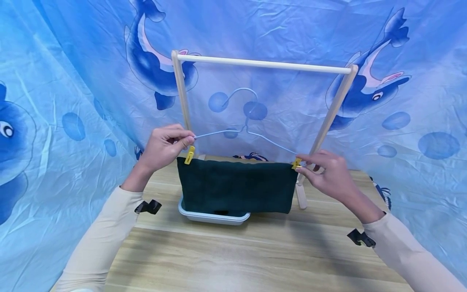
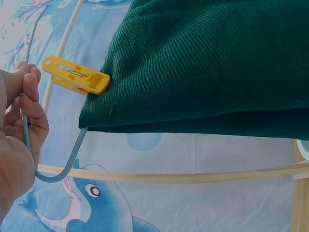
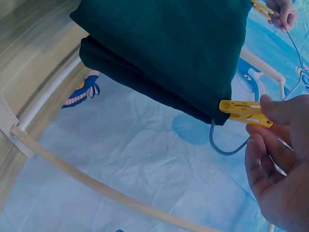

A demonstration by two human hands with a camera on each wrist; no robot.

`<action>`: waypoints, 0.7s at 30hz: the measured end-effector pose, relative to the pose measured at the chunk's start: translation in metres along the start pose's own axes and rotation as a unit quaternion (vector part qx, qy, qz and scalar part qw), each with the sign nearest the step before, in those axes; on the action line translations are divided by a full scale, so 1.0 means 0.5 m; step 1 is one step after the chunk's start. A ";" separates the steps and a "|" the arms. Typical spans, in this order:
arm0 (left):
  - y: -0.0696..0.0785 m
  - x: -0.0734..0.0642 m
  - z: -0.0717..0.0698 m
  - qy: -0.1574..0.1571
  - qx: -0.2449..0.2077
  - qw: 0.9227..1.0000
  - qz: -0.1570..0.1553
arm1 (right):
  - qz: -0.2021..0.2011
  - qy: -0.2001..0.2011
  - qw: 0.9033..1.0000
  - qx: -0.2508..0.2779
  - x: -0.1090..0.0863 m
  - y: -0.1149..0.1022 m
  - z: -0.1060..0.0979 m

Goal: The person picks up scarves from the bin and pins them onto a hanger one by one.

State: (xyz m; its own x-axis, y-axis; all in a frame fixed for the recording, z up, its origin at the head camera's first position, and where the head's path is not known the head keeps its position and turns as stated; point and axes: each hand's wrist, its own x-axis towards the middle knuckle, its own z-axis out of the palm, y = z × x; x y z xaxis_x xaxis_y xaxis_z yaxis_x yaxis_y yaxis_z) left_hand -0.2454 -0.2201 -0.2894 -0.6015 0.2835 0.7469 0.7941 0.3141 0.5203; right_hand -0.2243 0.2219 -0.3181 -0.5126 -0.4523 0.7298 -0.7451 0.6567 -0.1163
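Note:
A dark green folded cloth (image 1: pixel 237 186) hangs over the bottom bar of a light blue wire hanger (image 1: pixel 271 142), whose hook points up. One yellow clothespin (image 2: pixel 77 75) clips the cloth's left upper corner. My left hand (image 1: pixel 166 146) pinches the hanger's wire just above that clothespin, without touching it. At the right corner, a second yellow clothespin (image 3: pixel 246 112) sits on the cloth's edge. Between thumb and fingers, my right hand (image 1: pixel 328 174) pinches this clothespin's outer end. The hanger's rounded right end loops below it in the right wrist view.
Behind the hanger stands a wooden rack (image 1: pixel 337 105) with a white top rod (image 1: pixel 262 63). A pale blue basin (image 1: pixel 219 219) is on the wooden table (image 1: pixel 233 255), partly hidden by the cloth. Blue sheeting (image 1: pixel 91 121) printed with dolphins surrounds the table.

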 end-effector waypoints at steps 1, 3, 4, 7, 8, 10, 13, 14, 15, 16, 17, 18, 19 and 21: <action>0.000 0.000 0.000 0.000 0.000 1.000 -0.001 | 0.005 0.001 1.000 0.001 -0.001 0.001 -0.001; 0.000 0.000 0.001 0.001 -0.001 1.000 -0.002 | 0.010 0.003 1.000 0.002 -0.003 0.001 -0.001; 0.000 0.000 0.001 0.002 0.000 1.000 -0.003 | 0.012 0.004 1.000 0.002 -0.003 0.001 -0.002; 0.000 0.001 0.003 0.004 0.000 1.000 -0.009 | 0.013 0.005 1.000 0.001 -0.004 0.001 -0.005; 0.000 0.001 0.003 0.004 0.000 1.000 -0.010 | 0.013 0.006 1.000 0.000 -0.004 0.001 -0.006; -0.001 0.001 0.004 0.005 -0.001 1.000 -0.014 | 0.013 0.008 1.000 0.000 -0.003 0.000 -0.009; -0.003 0.001 0.004 0.005 -0.001 1.000 -0.016 | 0.013 0.010 1.000 0.005 -0.003 0.001 -0.014; -0.003 0.001 0.004 0.004 -0.001 1.000 -0.016 | 0.012 0.011 1.000 0.009 -0.004 0.001 -0.016; -0.003 0.002 0.004 0.004 0.000 1.000 -0.016 | 0.014 0.011 1.000 0.014 -0.004 0.002 -0.018; -0.004 0.002 0.005 0.004 0.000 1.000 -0.016 | 0.017 0.011 1.000 0.019 -0.004 0.003 -0.022; -0.004 0.003 0.005 0.003 0.001 1.000 -0.016 | 0.021 0.011 0.999 0.024 -0.004 0.003 -0.025; -0.005 0.003 0.006 0.003 0.000 1.000 -0.016 | 0.026 0.010 0.999 0.029 -0.004 0.003 -0.029; -0.004 0.003 0.006 0.003 0.001 1.000 -0.015 | 0.030 0.008 0.999 0.034 -0.003 0.003 -0.033; -0.004 0.004 0.007 0.003 -0.001 1.000 -0.015 | 0.040 0.006 0.998 0.038 0.000 0.003 -0.041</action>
State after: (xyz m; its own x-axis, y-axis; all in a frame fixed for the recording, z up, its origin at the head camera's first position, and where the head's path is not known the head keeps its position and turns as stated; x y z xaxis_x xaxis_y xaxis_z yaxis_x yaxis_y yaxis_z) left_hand -0.2485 -0.2169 -0.2904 -0.6250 0.2690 0.7328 0.7755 0.3215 0.5434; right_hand -0.2165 0.2352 -0.3041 -0.5664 -0.3930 0.7244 -0.7328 0.6423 -0.2245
